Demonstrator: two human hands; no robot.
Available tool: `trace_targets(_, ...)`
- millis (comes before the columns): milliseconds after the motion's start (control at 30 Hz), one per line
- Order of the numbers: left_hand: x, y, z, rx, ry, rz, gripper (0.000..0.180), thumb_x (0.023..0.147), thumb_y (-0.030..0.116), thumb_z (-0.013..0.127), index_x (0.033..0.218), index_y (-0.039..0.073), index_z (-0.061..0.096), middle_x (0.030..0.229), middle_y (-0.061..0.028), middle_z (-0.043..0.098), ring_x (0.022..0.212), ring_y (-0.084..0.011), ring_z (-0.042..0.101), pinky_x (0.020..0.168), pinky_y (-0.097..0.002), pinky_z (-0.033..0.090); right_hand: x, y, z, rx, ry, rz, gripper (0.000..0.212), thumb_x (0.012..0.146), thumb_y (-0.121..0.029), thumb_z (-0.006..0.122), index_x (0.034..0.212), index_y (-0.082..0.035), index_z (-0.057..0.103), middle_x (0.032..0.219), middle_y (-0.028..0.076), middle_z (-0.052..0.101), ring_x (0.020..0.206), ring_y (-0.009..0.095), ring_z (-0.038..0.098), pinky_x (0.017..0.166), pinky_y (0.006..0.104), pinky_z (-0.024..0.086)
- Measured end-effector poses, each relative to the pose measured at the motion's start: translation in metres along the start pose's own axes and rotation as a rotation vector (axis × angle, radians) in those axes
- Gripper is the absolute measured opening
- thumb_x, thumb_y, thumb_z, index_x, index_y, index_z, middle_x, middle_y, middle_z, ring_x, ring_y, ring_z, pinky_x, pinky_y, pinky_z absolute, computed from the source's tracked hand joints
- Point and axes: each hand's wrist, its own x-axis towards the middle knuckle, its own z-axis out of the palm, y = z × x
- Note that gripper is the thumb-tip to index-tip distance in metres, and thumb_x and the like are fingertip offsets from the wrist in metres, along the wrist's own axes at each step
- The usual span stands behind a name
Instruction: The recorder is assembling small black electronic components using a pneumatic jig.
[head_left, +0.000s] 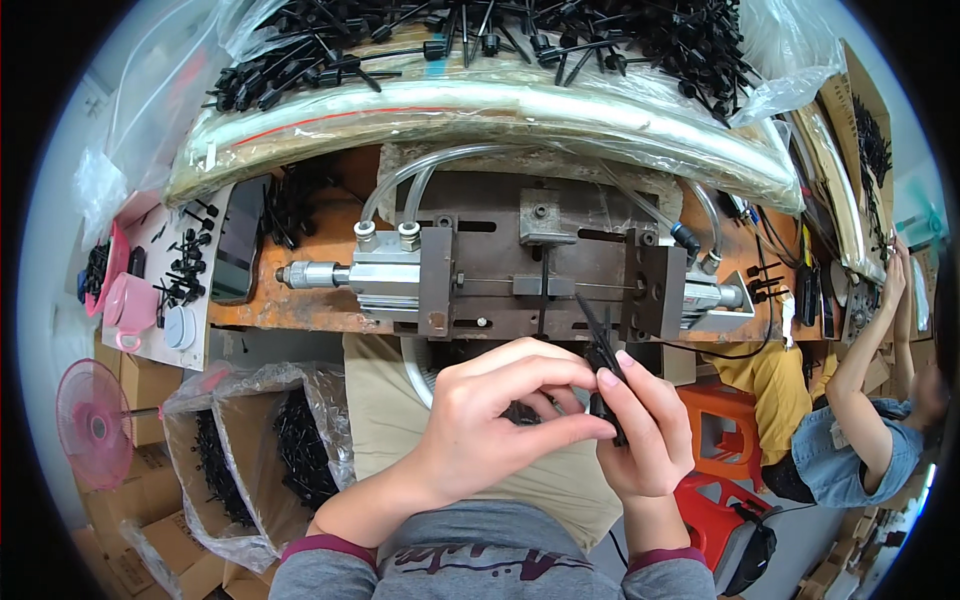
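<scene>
In front of my lap, my right hand (648,440) grips black stemmed plastic parts (604,350) between thumb and fingers; how many is unclear. Their thin stems point up and away. My left hand (500,415) comes in from the side, its thumb and index finger pinching at the same black parts. Just beyond stands a pneumatic fixture (480,305) with a metal cylinder at either end. At its middle, a thin black rod (545,290) lies across a small metal block (530,286).
Heaps of black stemmed parts (690,45) cover a plastic-wrapped ledge behind the fixture. Plastic-lined boxes (245,450) hold more at lower left. A pink fan (95,425) and pink cup (130,303) are left. A co-worker (855,440) sits right, near red stools (725,430).
</scene>
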Motion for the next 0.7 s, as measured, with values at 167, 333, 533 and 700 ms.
trace_targets(167, -0.005, 0.003, -0.005, 0.137, 0.006, 0.060, 0.034, 0.068, -0.003, 0.084, 0.100, -0.001, 0.071, 0.094, -0.0124, 0.068, 0.079, -0.0151, 0.069, 0.066, -0.0245, 0.058, -0.001, 0.002, 0.001, 0.026, 0.011, 0.049, 0.042, 0.064, 0.012, 0.073, 0.105, 0.002, 0.072, 0.107, 0.020, 0.068, 0.085, 0.028, 0.069, 0.070, 0.0322, 0.058)
trace_targets(333, -0.011, 0.006, -0.010, 0.253, 0.024, 0.021, 0.034, 0.069, -0.002, 0.083, 0.101, 0.002, 0.072, 0.099, -0.0120, 0.067, 0.084, -0.0174, 0.068, 0.067, -0.0269, 0.058, 0.005, 0.003, 0.001, 0.463, 0.212, 0.599, 0.023, 0.080, 0.012, 0.070, 0.102, 0.006, 0.067, 0.102, 0.017, 0.063, 0.075, 0.021, 0.069, 0.064, 0.0287, 0.059)
trace_targets(533, -0.005, -0.017, -0.012, 0.858, -0.045, 0.266, 0.032, 0.069, 0.005, 0.079, 0.100, 0.001, 0.070, 0.118, -0.0142, 0.065, 0.091, -0.0230, 0.066, 0.073, -0.0320, 0.056, 0.005, 0.012, -0.007, 0.820, 0.298, 0.770, 0.017, 0.082, 0.014, 0.065, 0.097, 0.007, 0.063, 0.099, 0.016, 0.060, 0.068, 0.020, 0.068, 0.059, 0.0266, 0.058)
trace_targets(700, -0.002, -0.025, -0.008, 1.030, -0.060, 0.296, 0.028, 0.071, 0.010, 0.077, 0.096, 0.002, 0.070, 0.124, -0.0139, 0.065, 0.075, -0.0198, 0.067, 0.067, -0.0295, 0.053, 0.004, 0.010, -0.010, 0.847, 0.257, 0.790, 0.018, 0.080, 0.015, 0.066, 0.096, 0.007, 0.063, 0.096, 0.015, 0.060, 0.064, 0.020, 0.067, 0.056, 0.0255, 0.055)
